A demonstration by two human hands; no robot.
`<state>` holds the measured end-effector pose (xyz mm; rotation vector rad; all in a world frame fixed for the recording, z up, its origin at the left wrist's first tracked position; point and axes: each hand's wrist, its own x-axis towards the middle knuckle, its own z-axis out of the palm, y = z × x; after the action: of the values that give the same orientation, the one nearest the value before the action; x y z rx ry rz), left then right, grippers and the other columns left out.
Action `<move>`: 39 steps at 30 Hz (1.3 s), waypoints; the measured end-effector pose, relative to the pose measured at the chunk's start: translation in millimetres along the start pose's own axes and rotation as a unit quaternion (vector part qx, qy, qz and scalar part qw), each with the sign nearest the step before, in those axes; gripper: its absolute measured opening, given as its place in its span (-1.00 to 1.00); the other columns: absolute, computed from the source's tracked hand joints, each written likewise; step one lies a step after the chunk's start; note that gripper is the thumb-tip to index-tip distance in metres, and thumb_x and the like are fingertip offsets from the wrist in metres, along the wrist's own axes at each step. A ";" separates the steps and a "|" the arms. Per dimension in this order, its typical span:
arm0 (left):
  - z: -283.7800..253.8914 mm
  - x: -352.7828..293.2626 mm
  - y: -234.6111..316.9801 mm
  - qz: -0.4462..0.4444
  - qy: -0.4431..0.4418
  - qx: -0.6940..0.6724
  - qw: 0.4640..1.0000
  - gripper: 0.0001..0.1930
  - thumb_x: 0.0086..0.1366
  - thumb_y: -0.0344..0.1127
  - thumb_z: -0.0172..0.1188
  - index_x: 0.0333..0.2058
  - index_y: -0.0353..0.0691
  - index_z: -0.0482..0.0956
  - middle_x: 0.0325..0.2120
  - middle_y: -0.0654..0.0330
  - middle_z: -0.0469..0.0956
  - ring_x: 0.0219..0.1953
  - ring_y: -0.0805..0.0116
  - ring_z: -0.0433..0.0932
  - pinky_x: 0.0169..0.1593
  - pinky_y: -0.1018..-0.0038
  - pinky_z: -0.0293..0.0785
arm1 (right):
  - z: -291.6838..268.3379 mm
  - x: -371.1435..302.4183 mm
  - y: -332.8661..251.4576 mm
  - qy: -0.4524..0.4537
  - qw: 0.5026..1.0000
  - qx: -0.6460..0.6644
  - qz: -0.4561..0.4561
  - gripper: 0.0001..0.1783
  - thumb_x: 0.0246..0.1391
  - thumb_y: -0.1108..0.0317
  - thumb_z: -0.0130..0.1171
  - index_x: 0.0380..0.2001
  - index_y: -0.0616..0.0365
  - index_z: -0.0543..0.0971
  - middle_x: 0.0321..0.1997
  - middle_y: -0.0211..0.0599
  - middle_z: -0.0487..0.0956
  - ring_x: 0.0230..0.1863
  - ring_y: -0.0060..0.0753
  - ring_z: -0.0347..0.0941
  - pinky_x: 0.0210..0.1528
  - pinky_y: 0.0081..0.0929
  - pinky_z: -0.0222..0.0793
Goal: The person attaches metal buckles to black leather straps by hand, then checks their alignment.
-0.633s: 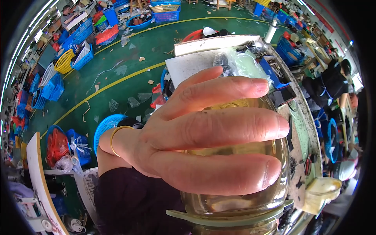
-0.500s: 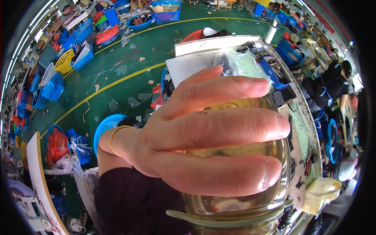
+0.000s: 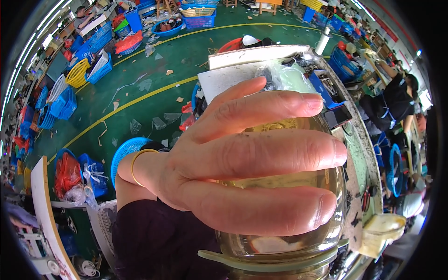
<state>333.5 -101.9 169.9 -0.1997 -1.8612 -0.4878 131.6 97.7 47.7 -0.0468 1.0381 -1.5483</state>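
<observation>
My left hand (image 3: 252, 158), with a thin gold-coloured bangle (image 3: 135, 165) at the wrist, fills the middle of the view. Its fingers stretch to the right and wrap around a clear, rounded jar-like vessel (image 3: 275, 245) with a yellowish tint, very close to the camera. A pale green band or rim (image 3: 275, 262) runs round the vessel's lower part. The fingers cover most of its side, and whether it holds liquid is hard to tell. A dark sleeve (image 3: 163, 240) covers the upper part of my bent left arm. My right hand does not show.
Behind the vessel stands a worktable with a white board (image 3: 228, 81), clear plastic bags (image 3: 291, 77) and a blue tray (image 3: 326, 88). A blue basket (image 3: 128, 154) sits on the green floor among scraps. A person in dark clothes (image 3: 389, 105) is at the right.
My left hand keeps its hold on the vessel, almost unmoved. A pale reflection low in the vessel looks brighter. At the right, the person's arm now shows raised.
</observation>
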 end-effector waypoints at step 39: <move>-0.9 1.6 -15.8 0.056 0.009 -0.045 0.997 -0.28 -0.11 -0.33 0.42 0.06 0.11 0.27 -0.03 -0.01 0.39 0.01 -0.28 0.38 0.11 -0.11 0.27 | 6.2 1.4 -0.9 -0.015 0.999 -0.036 -0.007 -0.35 -0.03 0.02 0.15 0.07 0.20 0.35 0.00 -0.15 0.47 -0.06 -0.23 0.50 -0.18 -0.15 0.58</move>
<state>327.9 -116.6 168.0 -0.3568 -1.8008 -0.4961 133.9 92.9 51.2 -0.1268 1.0725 -1.5180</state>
